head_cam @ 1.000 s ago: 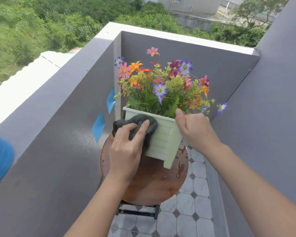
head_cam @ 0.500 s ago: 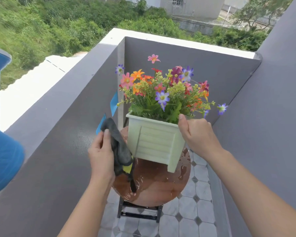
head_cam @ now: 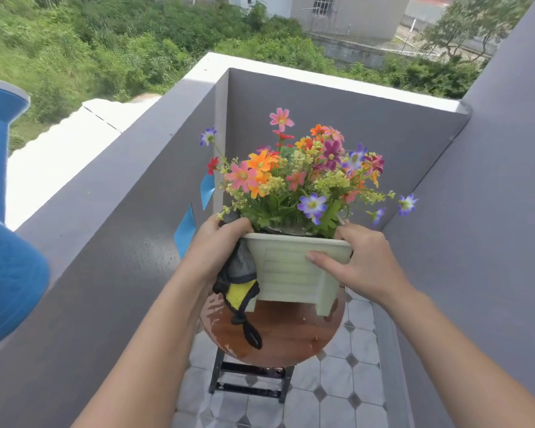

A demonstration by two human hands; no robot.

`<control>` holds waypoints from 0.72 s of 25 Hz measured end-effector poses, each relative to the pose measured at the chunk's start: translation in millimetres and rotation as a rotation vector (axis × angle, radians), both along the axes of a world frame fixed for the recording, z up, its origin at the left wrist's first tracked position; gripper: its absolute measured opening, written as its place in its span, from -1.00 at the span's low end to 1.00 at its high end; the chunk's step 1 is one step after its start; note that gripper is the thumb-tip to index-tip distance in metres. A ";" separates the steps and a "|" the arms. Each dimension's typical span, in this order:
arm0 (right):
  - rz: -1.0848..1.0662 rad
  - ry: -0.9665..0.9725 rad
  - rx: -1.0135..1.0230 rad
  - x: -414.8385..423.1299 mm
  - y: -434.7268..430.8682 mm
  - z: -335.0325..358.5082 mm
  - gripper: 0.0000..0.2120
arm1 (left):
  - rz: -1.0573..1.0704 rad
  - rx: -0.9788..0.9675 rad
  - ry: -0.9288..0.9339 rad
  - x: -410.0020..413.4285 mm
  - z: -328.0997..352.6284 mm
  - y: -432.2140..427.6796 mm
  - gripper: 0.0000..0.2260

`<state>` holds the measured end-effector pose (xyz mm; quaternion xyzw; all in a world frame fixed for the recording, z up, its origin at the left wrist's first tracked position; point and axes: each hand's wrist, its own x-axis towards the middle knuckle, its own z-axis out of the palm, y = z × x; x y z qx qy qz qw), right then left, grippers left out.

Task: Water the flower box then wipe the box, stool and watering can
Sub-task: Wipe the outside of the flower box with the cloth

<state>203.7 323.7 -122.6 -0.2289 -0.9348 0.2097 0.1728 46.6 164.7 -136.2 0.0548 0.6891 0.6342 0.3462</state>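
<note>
The left hand (head_cam: 217, 245), off to the side a moment ago, now grips the box (head_cam: 288, 273) rim with the cloth (head_cam: 240, 282) pinned under curled fingers. The right hand (head_cam: 362, 267) clasps the other end. The box looks lifted just above the wet stool (head_cam: 284, 341), probably freeing the stool for wiping.

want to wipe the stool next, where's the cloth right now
In the head view, the cloth hangs from the left hand at the left end of the flower box, its tail dangling over the round stool.
</note>
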 end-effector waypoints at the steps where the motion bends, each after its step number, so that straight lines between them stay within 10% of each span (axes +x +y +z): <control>1: -0.037 -0.008 0.006 1.0 -4.6 1.4 -0.48 | 0.028 -0.020 0.013 3.9 3.8 1.1 -0.85; 9: -0.277 -0.133 0.085 -2.2 -37.9 0.0 -0.54 | 0.139 -0.081 0.022 25.6 21.1 21.9 -0.63; 18: 0.004 0.144 0.039 4.9 -0.7 2.9 -0.62 | 0.172 -0.105 0.325 58.8 40.9 26.9 -0.67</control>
